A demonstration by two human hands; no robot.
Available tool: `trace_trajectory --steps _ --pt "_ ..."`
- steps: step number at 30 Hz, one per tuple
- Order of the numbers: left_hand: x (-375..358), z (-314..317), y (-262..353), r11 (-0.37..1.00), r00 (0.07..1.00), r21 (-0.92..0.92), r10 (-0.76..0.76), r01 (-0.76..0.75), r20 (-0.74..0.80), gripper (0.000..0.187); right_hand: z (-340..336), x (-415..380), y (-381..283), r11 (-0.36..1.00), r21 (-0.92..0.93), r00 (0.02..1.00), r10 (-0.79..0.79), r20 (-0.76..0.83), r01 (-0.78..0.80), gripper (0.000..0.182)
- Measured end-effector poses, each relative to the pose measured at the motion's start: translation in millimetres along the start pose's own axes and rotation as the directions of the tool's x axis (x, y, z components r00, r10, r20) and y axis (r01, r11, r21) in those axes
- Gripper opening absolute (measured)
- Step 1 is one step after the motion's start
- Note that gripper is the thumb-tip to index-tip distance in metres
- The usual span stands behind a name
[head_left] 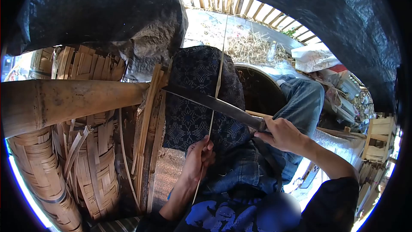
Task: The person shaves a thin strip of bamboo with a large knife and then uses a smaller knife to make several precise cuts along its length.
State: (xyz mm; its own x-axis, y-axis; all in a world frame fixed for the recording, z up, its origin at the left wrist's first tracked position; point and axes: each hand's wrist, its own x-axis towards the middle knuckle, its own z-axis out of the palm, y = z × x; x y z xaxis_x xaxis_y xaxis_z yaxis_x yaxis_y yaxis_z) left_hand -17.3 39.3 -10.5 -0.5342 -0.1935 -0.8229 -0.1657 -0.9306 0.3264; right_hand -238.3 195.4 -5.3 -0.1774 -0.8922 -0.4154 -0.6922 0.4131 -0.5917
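My right hand (285, 135) is wrapped round the handle of a long knife (223, 108), whose dark blade points left across my lap. Pinched in the fingers of my left hand (199, 157) is a thin bamboo strip (219, 75) that runs upward, away from me, and down past my wrist. The blade crosses the strip a little above my left fingers. Under both lies a dark patterned cloth (189, 116), draped over my leg.
A thick bamboo pole (77, 101) juts in from the left, above woven bamboo baskets (96, 163). Upright bamboo slats (150, 133) stand beside my left arm. Dark plastic sheeting (107, 8) hangs overhead. Behind are a slatted bamboo fence (257, 10) and a white sack (313, 56).
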Motion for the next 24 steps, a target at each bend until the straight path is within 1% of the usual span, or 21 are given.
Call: trace_trajectory --steps 2,3,4,5,6,7,8,9,10,11,12,13,14,15,17,18,19,20,21,22,24 --pt "-8 0 8 0.975 0.997 0.22 0.054 -0.043 -0.045 0.035 -7 -4 -5 1.0 0.008 1.0 -0.011 0.025 0.01 0.047" --pt "-8 -3 11 0.974 0.997 0.223 0.057 -0.044 -0.049 0.035 -10 -5 -7 1.0 0.016 0.999 -0.021 0.05 0.02 0.048" --pt "-9 -8 14 0.795 0.978 0.591 0.203 -0.139 -0.043 0.039 -10 -4 -8 1.0 0.025 0.999 -0.021 0.05 0.019 0.048" --pt "-11 -12 16 0.474 0.946 0.861 0.324 -0.184 0.024 0.043 -9 -5 -9 0.996 0.085 0.997 -0.025 0.066 0.02 0.047" --pt "-13 -13 20 0.47 0.948 0.864 0.318 -0.18 0.024 0.043 -8 -5 -10 0.99 0.141 0.996 -0.03 0.081 0.019 0.047" --pt "-13 -13 24 0.362 0.94 0.916 0.34 -0.17 0.04 0.047 -8 -4 -10 0.99 0.143 0.997 -0.028 0.078 0.017 0.047" --pt "-14 -12 28 0.249 0.931 0.956 0.362 -0.156 0.057 0.051 -6 -2 -11 0.986 0.15 0.997 -0.073 0.01 0.071 0.046" --pt "-14 -10 29 0.245 0.931 0.957 0.362 -0.153 0.056 0.051 -3 -1 -11 0.98 0.155 0.991 -0.119 -0.058 0.126 0.045" --pt "-13 -8 29 0.374 0.954 0.921 0.298 -0.104 -0.013 0.051 1 0 -9 0.979 0.161 0.991 -0.118 -0.059 0.127 0.045" --pt "-14 -7 28 0.495 0.972 0.868 0.224 -0.048 -0.074 0.052 5 -1 -8 0.994 0.052 0.991 -0.088 -0.105 0.094 0.046" --pt "-13 -7 27 0.491 0.972 0.87 0.223 -0.047 -0.073 0.052 8 -1 -7 0.997 -0.057 0.986 -0.062 -0.156 0.053 0.046" --pt "-12 -8 26 0.57 0.98 0.819 0.194 -0.069 -0.053 0.052 5 -2 -10 0.997 -0.057 0.985 -0.059 -0.16 0.05 0.046" --pt "-10 -10 23 0.646 0.986 0.758 0.165 -0.083 -0.033 0.052 0 -3 -15 1.0 0.005 0.997 -0.028 -0.077 0.028 0.047" --pt "-8 -15 19 0.646 0.987 0.759 0.16 -0.077 -0.036 0.052 -1 -5 -19 0.998 0.069 1.0 0.001 0.011 -0.001 0.047" --pt "-1 -28 11 0.868 0.995 0.49 0.05 -0.084 0.081 0.05 8 -8 -18 0.998 0.061 0.999 -0.003 0.046 0.0 0.046" --pt "0 -30 10 0.866 0.996 0.493 0.045 -0.08 0.083 0.05 11 -9 -16 0.999 0.044 0.997 -0.009 0.077 0.005 0.046" --pt "1 -33 9 0.923 0.995 0.382 0.01 -0.048 0.102 0.049 11 -9 -14 0.999 0.046 0.997 -0.004 0.077 0.001 0.046" --pt "1 -35 8 0.964 0.992 0.266 -0.021 -0.013 0.123 0.048 11 -8 -11 0.998 0.047 0.996 -0.037 0.077 0.034 0.045" --pt "1 -38 7 0.963 0.992 0.269 -0.02 -0.013 0.121 0.048 12 -6 -8 0.996 0.048 0.995 -0.072 0.075 0.069 0.045" --pt "1 -40 6 0.961 0.993 0.274 -0.007 -0.025 0.116 0.049 12 -6 -5 0.996 0.053 0.995 -0.073 0.075 0.069 0.045" --pt "-1 -35 6 0.961 0.994 0.275 0.002 -0.032 0.109 0.05 13 -5 0 0.988 -0.012 0.984 -0.154 0.094 0.156 0.046"
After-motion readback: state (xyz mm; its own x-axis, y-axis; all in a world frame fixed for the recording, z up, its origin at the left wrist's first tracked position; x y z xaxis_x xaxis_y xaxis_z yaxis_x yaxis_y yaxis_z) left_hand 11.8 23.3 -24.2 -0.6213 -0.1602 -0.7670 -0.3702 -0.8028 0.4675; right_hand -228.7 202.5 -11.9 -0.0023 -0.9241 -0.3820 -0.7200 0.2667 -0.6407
